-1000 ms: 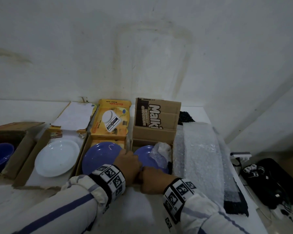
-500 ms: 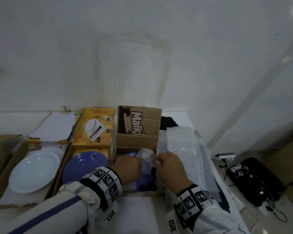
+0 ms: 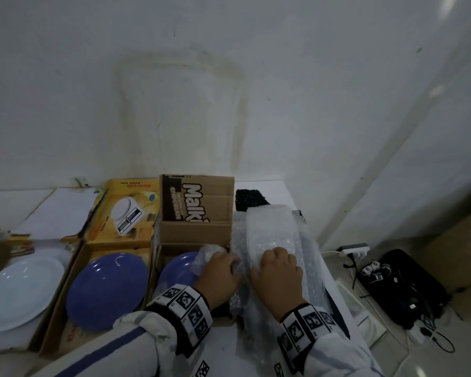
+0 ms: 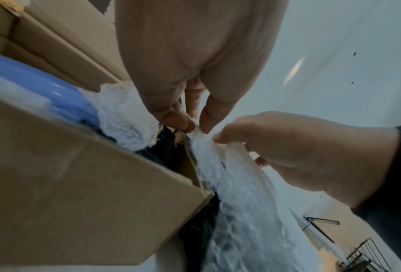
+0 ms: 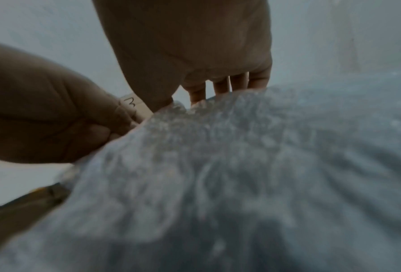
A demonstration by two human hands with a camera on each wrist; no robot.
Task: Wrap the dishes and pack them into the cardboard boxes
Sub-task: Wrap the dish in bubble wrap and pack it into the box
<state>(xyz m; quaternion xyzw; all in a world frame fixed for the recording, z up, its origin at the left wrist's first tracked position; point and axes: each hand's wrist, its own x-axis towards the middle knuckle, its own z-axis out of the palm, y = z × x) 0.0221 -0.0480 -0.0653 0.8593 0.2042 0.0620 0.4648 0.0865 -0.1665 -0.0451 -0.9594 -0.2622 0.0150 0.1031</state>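
A blue plate (image 3: 178, 269) lies in the brown Malki cardboard box (image 3: 195, 234), with crumpled bubble wrap (image 3: 207, 253) over its right side. Right of the box a sheet of bubble wrap (image 3: 269, 229) lies on the table. My left hand (image 3: 229, 263) pinches the sheet's left edge between thumb and finger, as the left wrist view shows at the left hand (image 4: 196, 127) beside the box (image 4: 78, 184). My right hand (image 3: 279, 257) grips the same sheet with fingers curled over it; in the right wrist view the right hand (image 5: 195, 99) holds the bubble wrap (image 5: 241, 165).
A second blue plate (image 3: 106, 289) lies in a yellow box (image 3: 120, 213) left of the Malki box. A white plate (image 3: 19, 292) lies in a further box at the left. Off the table's right edge, a black bag (image 3: 408, 289) and cables lie on the floor.
Both hands left the front of the Malki box and moved right onto the bubble wrap sheet, first the right, then the left from the wrapped plate. The head view shifted.
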